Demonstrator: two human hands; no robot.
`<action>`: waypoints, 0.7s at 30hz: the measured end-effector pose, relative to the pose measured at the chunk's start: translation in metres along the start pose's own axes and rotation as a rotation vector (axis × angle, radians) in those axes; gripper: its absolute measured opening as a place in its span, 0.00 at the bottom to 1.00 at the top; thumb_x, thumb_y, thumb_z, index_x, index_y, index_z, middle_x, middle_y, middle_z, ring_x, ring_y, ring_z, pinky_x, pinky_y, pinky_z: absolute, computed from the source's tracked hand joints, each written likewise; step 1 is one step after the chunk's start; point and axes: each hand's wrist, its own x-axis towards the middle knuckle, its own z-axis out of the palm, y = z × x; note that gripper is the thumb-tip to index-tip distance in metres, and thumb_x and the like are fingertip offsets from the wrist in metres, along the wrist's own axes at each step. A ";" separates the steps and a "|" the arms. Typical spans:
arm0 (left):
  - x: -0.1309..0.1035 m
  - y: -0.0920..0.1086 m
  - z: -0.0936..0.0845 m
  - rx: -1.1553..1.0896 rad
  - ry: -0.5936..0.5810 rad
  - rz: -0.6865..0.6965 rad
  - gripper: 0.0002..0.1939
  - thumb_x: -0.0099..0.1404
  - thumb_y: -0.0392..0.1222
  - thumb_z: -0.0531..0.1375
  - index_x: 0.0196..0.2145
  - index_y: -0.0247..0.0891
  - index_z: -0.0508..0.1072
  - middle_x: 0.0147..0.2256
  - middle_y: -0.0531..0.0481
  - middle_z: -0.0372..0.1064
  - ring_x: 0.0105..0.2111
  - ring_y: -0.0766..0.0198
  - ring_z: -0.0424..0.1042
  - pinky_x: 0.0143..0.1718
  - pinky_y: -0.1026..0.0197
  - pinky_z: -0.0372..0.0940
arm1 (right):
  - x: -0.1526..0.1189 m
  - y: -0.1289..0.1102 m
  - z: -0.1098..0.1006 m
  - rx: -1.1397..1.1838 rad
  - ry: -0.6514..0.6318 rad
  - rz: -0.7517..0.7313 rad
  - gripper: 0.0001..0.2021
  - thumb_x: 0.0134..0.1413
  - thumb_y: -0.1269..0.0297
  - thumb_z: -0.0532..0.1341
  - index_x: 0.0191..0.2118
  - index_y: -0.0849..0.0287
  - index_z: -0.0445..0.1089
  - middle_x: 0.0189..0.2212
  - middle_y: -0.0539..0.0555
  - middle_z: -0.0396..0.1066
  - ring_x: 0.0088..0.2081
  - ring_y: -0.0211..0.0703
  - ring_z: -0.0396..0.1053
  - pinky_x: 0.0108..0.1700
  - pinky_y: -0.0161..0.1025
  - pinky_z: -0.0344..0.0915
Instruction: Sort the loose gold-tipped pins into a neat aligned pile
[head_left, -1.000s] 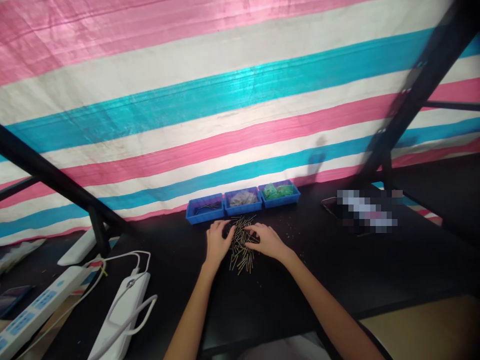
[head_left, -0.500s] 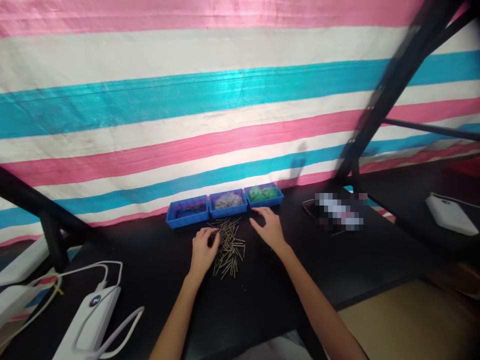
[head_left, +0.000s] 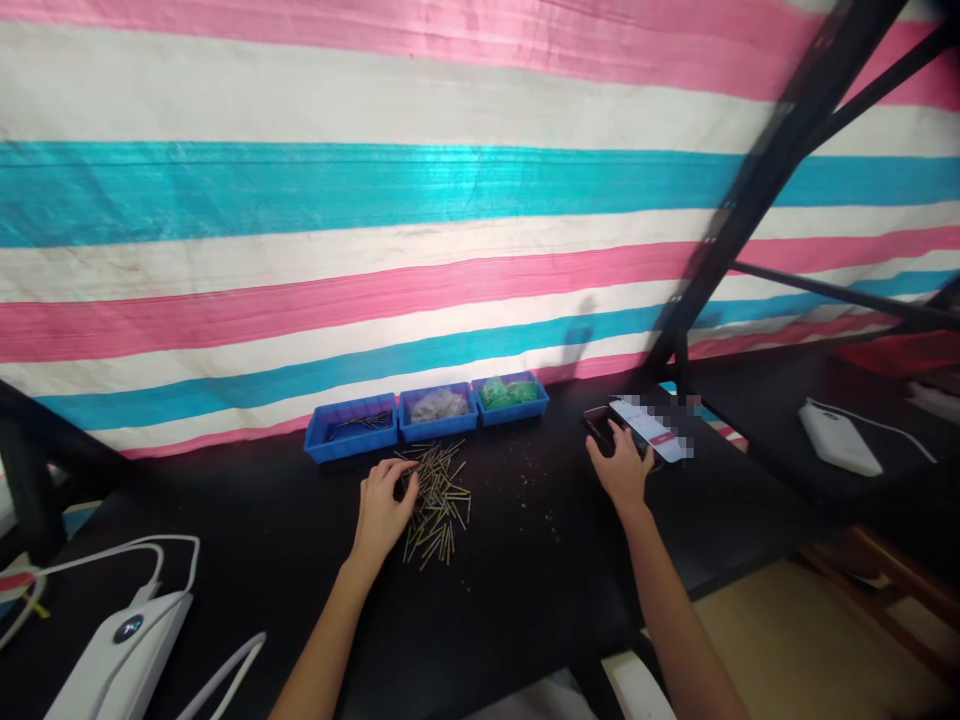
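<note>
A loose pile of thin dark-and-gold rods that look like drill bits (head_left: pixel 439 500) lies on the black table. My left hand (head_left: pixel 382 505) rests at the pile's left edge, fingers curved and a gap showing between thumb and index finger. Any rod under its fingertips is too small to make out. Farther right, my right hand (head_left: pixel 624 465) reaches to a dark phone (head_left: pixel 598 425), its fingers spread over the near edge. Beside that phone is a device with a lit screen (head_left: pixel 641 418), partly blurred out.
Behind the pile stand three blue bins: one with some dark rods (head_left: pixel 351 445), one with clear plastic bags (head_left: pixel 439 430), one with green bags (head_left: pixel 510 412). A white power bank (head_left: pixel 124 650) with cables lies front left. Small crumbs dot the table's middle. Another white device (head_left: pixel 840 437) sits right.
My right hand has moved right, from beside the pile to the phone. My left hand stays at the pile. The whole view has turned slightly right.
</note>
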 end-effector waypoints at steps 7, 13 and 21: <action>-0.001 0.000 0.005 0.010 -0.029 0.034 0.12 0.62 0.44 0.52 0.40 0.44 0.71 0.40 0.48 0.68 0.42 0.57 0.67 0.43 0.54 0.58 | 0.004 0.015 -0.012 0.075 0.218 -0.075 0.19 0.53 0.55 0.51 0.45 0.57 0.70 0.52 0.59 0.66 0.55 0.50 0.59 0.58 0.53 0.44; 0.000 0.000 0.007 0.014 -0.027 0.093 0.12 0.62 0.45 0.53 0.41 0.43 0.71 0.40 0.48 0.68 0.42 0.57 0.67 0.42 0.55 0.59 | 0.000 0.058 -0.042 0.005 0.309 -0.148 0.15 0.53 0.57 0.53 0.35 0.58 0.73 0.42 0.57 0.74 0.48 0.48 0.66 0.54 0.48 0.49; -0.001 0.006 0.012 0.007 -0.048 0.127 0.12 0.62 0.46 0.52 0.39 0.43 0.71 0.39 0.47 0.68 0.41 0.56 0.67 0.41 0.55 0.59 | -0.008 0.070 -0.054 0.025 0.276 -0.112 0.17 0.53 0.56 0.52 0.36 0.59 0.74 0.36 0.57 0.75 0.41 0.47 0.68 0.50 0.45 0.52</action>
